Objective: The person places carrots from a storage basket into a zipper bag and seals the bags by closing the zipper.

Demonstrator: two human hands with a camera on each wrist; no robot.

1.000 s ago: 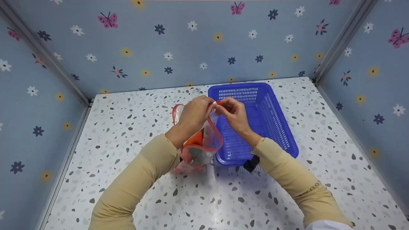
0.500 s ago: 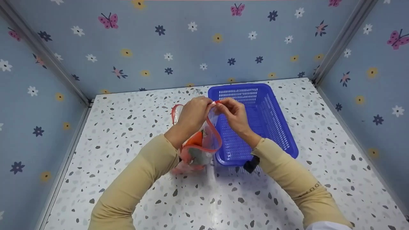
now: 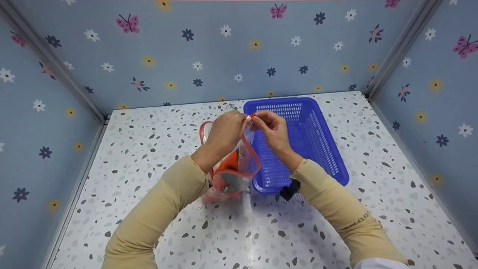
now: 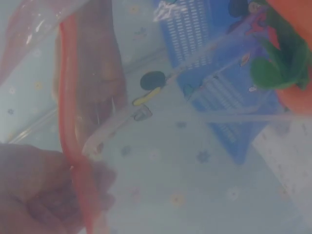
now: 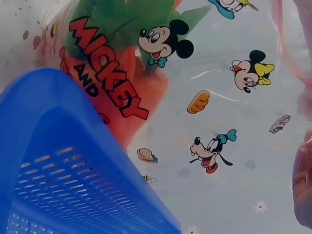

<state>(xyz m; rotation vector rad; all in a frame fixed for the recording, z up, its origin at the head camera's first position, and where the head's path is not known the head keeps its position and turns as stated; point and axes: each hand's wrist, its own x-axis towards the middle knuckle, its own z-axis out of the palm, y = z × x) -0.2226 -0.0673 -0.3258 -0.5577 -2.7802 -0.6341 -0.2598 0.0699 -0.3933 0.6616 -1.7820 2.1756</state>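
Note:
A clear zip bag (image 3: 257,158) with red edging and cartoon prints stands on the table, its mouth gaping toward me. My left hand (image 3: 226,129) grips the far end of the red edging from the left. Facing it, my right hand (image 3: 275,132) pinches the same end between thumb and fingertips, a bit of red showing between the hands. Inside the bag (image 5: 219,117) are orange things with green leafy tops (image 5: 129,73), seen through the printed film in the right wrist view. My left forearm hides part of the bag in the head view.
A blue plastic basket (image 3: 338,164) with slotted walls stands right beside the bag, under my right hand. The speckled white table (image 3: 142,149) is bounded by flower-patterned walls (image 3: 224,48) at the back and both sides.
Both hands have risen very slightly, still pinching the bag's edging together, and my right wrist has shifted a little left. Bag and basket stay in place.

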